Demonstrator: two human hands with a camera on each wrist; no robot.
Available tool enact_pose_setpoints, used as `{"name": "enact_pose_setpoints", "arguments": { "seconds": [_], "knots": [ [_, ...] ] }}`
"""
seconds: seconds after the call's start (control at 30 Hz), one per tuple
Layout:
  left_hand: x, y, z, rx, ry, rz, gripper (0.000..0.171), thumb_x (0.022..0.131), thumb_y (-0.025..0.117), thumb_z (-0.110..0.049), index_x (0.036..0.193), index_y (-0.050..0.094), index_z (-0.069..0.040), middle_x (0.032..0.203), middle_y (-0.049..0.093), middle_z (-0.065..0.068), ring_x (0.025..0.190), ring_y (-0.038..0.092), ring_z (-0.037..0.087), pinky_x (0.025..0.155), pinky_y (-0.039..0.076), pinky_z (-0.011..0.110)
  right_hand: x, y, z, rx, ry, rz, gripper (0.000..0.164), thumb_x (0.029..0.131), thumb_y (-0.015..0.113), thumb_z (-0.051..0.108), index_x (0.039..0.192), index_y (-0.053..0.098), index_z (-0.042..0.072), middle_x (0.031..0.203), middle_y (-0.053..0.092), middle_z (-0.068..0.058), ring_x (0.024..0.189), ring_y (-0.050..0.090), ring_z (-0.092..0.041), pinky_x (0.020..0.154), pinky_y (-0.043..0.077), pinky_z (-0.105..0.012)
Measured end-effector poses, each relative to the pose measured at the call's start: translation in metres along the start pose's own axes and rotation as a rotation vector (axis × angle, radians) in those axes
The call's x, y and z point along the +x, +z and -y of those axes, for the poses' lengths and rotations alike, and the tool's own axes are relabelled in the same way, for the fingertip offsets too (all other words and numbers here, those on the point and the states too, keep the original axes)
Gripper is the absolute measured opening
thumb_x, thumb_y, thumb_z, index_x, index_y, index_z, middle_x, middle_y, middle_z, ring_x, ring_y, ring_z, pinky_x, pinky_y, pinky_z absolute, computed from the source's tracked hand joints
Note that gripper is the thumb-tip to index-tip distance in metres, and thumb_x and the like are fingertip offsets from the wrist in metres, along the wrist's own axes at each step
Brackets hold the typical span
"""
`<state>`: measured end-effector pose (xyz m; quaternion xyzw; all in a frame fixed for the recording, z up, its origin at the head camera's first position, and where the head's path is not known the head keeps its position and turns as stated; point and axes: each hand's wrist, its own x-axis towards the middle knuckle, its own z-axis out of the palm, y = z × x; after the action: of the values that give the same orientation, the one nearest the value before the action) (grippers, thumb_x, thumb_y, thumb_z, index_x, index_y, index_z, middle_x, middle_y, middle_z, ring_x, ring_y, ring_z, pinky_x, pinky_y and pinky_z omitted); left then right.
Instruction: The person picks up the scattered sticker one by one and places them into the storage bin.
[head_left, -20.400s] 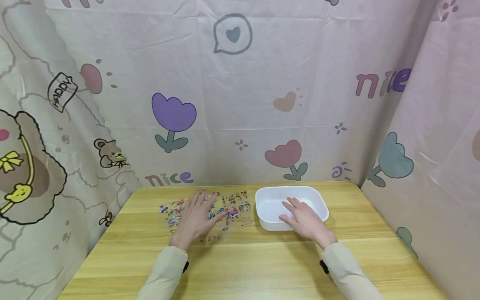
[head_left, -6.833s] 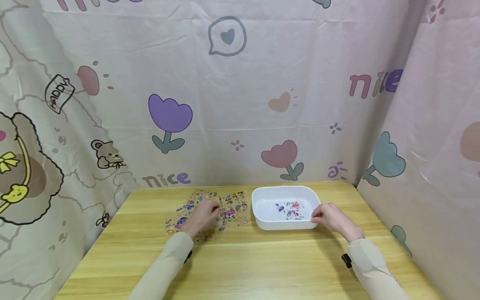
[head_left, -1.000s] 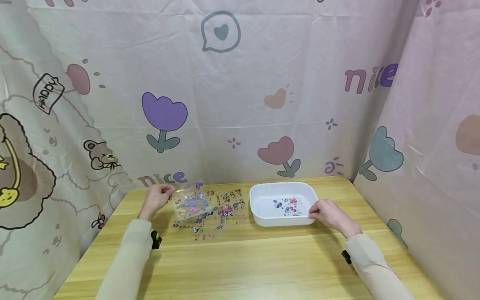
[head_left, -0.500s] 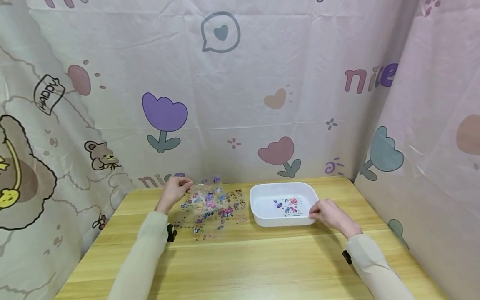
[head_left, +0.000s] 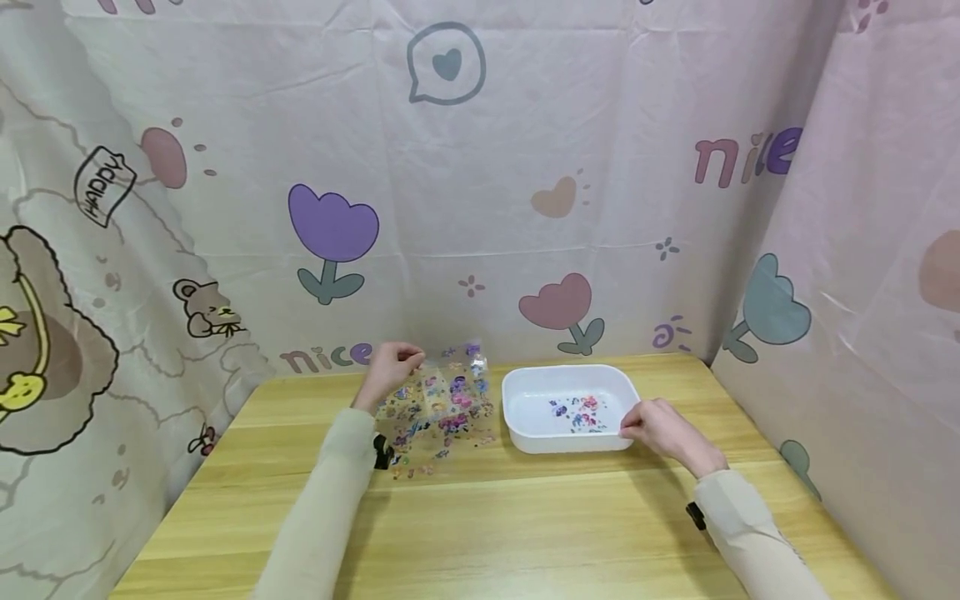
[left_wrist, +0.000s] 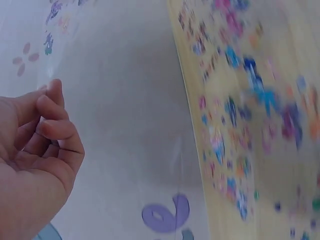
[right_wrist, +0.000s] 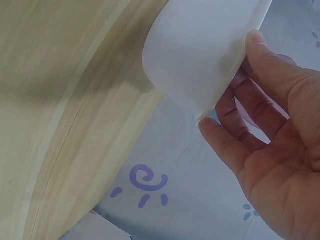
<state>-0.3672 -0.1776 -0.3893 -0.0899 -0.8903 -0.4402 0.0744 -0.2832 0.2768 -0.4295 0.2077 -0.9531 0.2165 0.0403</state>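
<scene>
My left hand [head_left: 392,371] pinches the edge of a clear sticker sheet [head_left: 459,392] with small colourful figures, lifted and tilted above the table. Below it, more transparent sticker sheets [head_left: 420,454] lie overlapping on the wood. In the left wrist view the fingertips of the left hand [left_wrist: 42,135] meet at the sheet, part of which shows at the upper left. The right hand [head_left: 667,432] holds the near right corner of a white plastic tub [head_left: 570,444]. In the right wrist view, thumb and fingers of that hand [right_wrist: 280,135] are at the tub's rim [right_wrist: 225,90]. Inside the tub lies a sticker sheet [head_left: 588,403].
A light wood table [head_left: 480,533] carries everything. Behind it and at both sides hangs a pale printed cloth [head_left: 480,200], close to the table's back edge. The tub stands right of the loose sheets, with a narrow gap between.
The left hand has carried the pinched sticker sheet to the right, from the left side of the pile to over its right part. The right hand stays on the tub's rim.
</scene>
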Motion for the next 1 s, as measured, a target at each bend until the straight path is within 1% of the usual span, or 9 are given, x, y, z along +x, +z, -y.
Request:
{"name": "enact_pose_setpoints", "arguments": {
  "seconds": [0.1,0.2,0.37,0.43,0.5,0.6,0.77,0.87,1.0],
  "knots": [
    [0.003,0.012,-0.01,-0.035,-0.002,0.007,0.022,0.1,0.056,-0.016,0.112,0.07,-0.003,0.104,0.068,0.02,0.079,0.058,0.021,0.063,0.048,0.026,-0.001,-0.001,0.0,0.0,-0.007,-0.003,0.006,0.083,0.074,0.007,0.087,0.077,0.005,0.087,0.075,-0.006,0.075,0.058,-0.009,0.068,0.053,-0.024],
    [0.005,0.024,-0.019,-0.089,-0.002,0.013,0.021,0.1,0.057,-0.015,0.111,0.07,-0.004,0.098,0.067,0.019,0.074,0.056,0.019,0.058,0.048,0.027,-0.001,-0.001,0.0,0.008,-0.007,-0.002,0.006,0.083,0.074,0.007,0.087,0.077,0.004,0.087,0.075,-0.007,0.074,0.058,-0.009,0.067,0.052,-0.023],
    [0.008,0.043,-0.028,-0.134,0.017,0.01,0.019,0.099,0.058,-0.014,0.107,0.072,-0.004,0.093,0.068,0.018,0.07,0.056,0.017,0.057,0.045,0.027,-0.002,-0.001,0.001,0.024,0.011,0.007,0.004,0.083,0.074,0.007,0.086,0.077,0.006,0.087,0.075,-0.006,0.074,0.057,-0.009,0.066,0.051,-0.022],
    [0.009,0.051,-0.031,-0.141,0.022,0.004,0.018,0.099,0.059,-0.013,0.106,0.072,-0.004,0.093,0.068,0.017,0.072,0.058,0.018,0.059,0.045,0.026,-0.002,-0.001,0.001,0.026,0.011,0.006,0.004,0.084,0.074,0.007,0.085,0.077,0.007,0.087,0.075,-0.005,0.074,0.057,-0.008,0.066,0.051,-0.022],
    [0.01,0.059,-0.033,-0.157,0.021,-0.004,0.017,0.098,0.059,-0.012,0.106,0.072,-0.004,0.092,0.069,0.015,0.075,0.06,0.021,0.061,0.047,0.027,-0.002,-0.001,0.001,0.026,0.009,0.006,0.004,0.084,0.074,0.008,0.086,0.077,0.007,0.087,0.075,-0.005,0.075,0.058,-0.009,0.067,0.051,-0.022],
    [0.01,0.073,-0.04,-0.184,0.014,0.001,0.017,0.097,0.06,-0.01,0.107,0.071,-0.002,0.094,0.068,0.015,0.081,0.062,0.027,0.064,0.051,0.03,-0.002,-0.001,0.0,0.016,0.011,-0.001,0.005,0.083,0.075,0.008,0.086,0.077,0.006,0.087,0.075,-0.006,0.075,0.059,-0.01,0.068,0.053,-0.025],
    [0.011,0.097,-0.055,-0.191,0.021,-0.001,0.017,0.096,0.06,-0.01,0.108,0.07,-0.002,0.098,0.069,0.018,0.086,0.064,0.033,0.065,0.053,0.029,-0.001,-0.001,-0.001,0.011,0.029,-0.001,0.008,0.082,0.075,0.007,0.088,0.077,0.003,0.088,0.075,-0.008,0.077,0.06,-0.011,0.071,0.055,-0.028],
    [0.011,0.112,-0.063,-0.178,0.028,-0.007,0.017,0.097,0.06,-0.011,0.107,0.071,-0.004,0.096,0.069,0.015,0.085,0.066,0.03,0.064,0.053,0.026,0.001,-0.001,0.0,0.016,0.015,0.0,0.009,0.083,0.074,0.007,0.089,0.077,0.002,0.089,0.075,-0.009,0.077,0.061,-0.012,0.072,0.056,-0.03],
    [0.01,0.128,-0.069,-0.136,0.046,0.025,0.017,0.098,0.059,-0.012,0.109,0.07,-0.005,0.094,0.07,0.01,0.083,0.066,0.021,0.067,0.055,0.024,0.001,0.0,0.0,0.025,0.017,0.003,0.009,0.083,0.074,0.006,0.09,0.076,0.001,0.09,0.075,-0.01,0.078,0.062,-0.013,0.072,0.056,-0.03]
  ]
}}
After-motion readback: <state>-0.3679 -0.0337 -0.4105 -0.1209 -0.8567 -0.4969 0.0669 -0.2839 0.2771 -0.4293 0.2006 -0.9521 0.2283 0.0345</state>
